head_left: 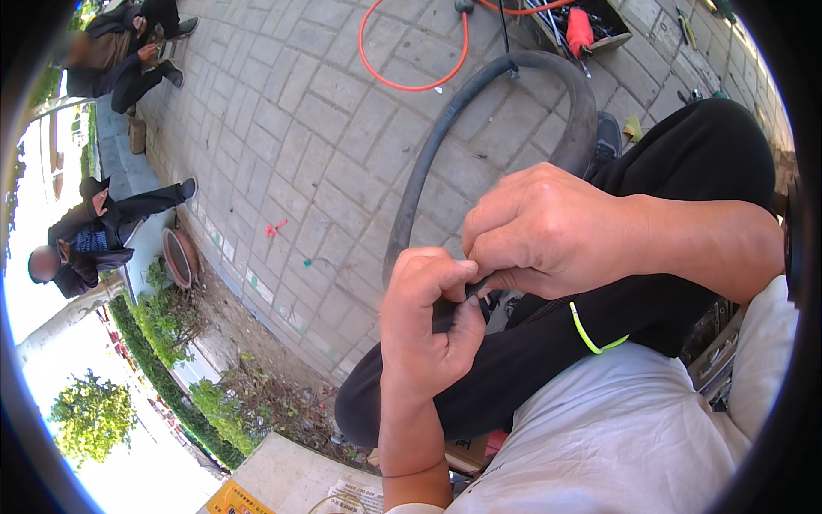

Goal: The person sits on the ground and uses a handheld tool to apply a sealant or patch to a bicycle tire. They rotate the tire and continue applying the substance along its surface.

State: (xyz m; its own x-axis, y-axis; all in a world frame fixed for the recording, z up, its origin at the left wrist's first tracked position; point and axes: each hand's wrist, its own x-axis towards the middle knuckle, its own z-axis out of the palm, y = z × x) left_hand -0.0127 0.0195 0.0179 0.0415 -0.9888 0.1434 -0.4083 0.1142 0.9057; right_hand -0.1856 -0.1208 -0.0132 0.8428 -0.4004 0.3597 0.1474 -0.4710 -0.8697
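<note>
Matt, smooth-looking rubber tube (580, 120)

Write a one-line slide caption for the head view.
Left hand and right hand pinch a small dark piece together, a grey inner tube looping over the brick pavers beyond.

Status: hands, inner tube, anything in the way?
Left hand and right hand close together, pinching a dark piece, mostly hidden. Inner tube looped across paving. Orange hose outside the loop, not blocking hands.
</note>
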